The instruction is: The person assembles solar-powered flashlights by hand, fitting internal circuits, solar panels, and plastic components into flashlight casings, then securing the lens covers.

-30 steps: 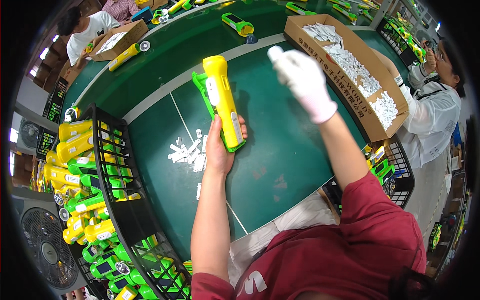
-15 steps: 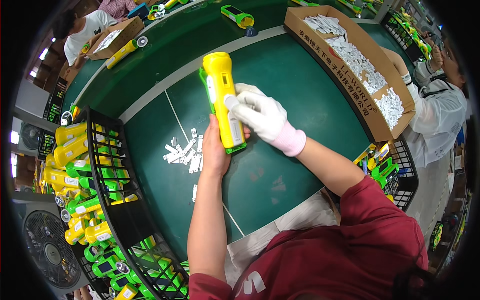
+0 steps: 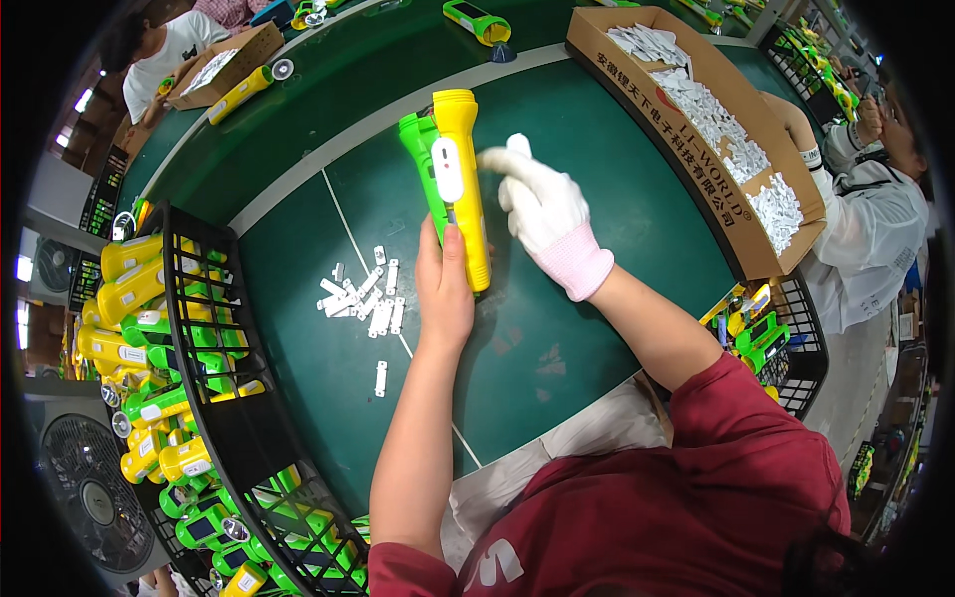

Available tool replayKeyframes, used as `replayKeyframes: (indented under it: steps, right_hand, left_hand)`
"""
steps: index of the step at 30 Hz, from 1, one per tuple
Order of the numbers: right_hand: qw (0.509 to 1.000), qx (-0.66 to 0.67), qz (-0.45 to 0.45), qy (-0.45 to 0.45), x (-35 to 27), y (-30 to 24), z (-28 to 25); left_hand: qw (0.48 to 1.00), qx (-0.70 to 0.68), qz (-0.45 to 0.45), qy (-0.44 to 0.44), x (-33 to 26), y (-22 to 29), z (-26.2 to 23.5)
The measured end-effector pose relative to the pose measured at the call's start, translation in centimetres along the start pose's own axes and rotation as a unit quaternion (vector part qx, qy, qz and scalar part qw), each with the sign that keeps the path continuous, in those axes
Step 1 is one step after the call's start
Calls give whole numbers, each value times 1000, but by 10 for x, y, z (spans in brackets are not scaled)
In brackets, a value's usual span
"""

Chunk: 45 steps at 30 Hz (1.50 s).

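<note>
The person's left hand [image 3: 445,289] was bare and closed around the lower end of a yellow and green torch [image 3: 453,184], its grip clamped on the body so that the torch lay flat and lengthwise on the green bench [image 3: 597,179], lens end pointing away. Held that way, the torch presented its upper face, where a small white panel [image 3: 449,169] sat in the yellow shell. The right hand [image 3: 545,214] wore a white knitted glove with a pink cuff and hovered just beside the torch on its right, fingers loosely spread; it appeared to hold nothing, though the blur at the fingertips left that uncertain. The glove probably served to keep the working fingers clean or protected, while the bare hand gave a firmer hold on the smooth plastic.

A scatter of small white strips [image 3: 363,294] lay on the bench just left of the torch, near enough for either hand. To the far left a black wire basket [image 3: 214,398] held many more yellow and green torches [image 3: 129,289]. Beyond the right hand stood an open cardboard box [image 3: 731,214] filled with small white pieces [image 3: 716,119]. Another person in white [image 3: 875,219] worked at the right edge.
</note>
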State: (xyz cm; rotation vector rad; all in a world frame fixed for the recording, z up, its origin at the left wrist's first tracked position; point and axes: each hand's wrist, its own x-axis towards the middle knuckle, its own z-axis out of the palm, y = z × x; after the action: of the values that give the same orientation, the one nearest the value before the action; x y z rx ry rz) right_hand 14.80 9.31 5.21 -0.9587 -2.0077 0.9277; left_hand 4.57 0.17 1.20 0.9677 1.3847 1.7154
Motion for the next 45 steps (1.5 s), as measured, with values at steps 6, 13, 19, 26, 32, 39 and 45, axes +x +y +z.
replayKeyframes:
  steps: [6,13,19,26,32,39,45]
  right_hand:
    - [995,9,68,-67,-1,-13,4]
    - [995,10,65,-73,1,-12,2]
    - [996,-7,60,-70,-1,-8,7]
    - [995,-53,54,-64,-1,-8,7]
    - [995,-26,40,-84,0,-14,3]
    - [995,-16,42,-85,-1,-8,6]
    - [990,-30,15,-133,1,-7,7]
  left_hand:
    - [996,83,-14,-9,0,-2,-2]
    - [998,58,-9,-14,2,-6,-3]
    - [995,91,40,-18,1,-5,-2]
    - [985,159,65,-28,1,-2,-1]
    - [979,177,103,-6,3,-5,1]
    - [983,167,73,-31,3,-2,1]
    - [981,153,116,-36,2,-4,-3]
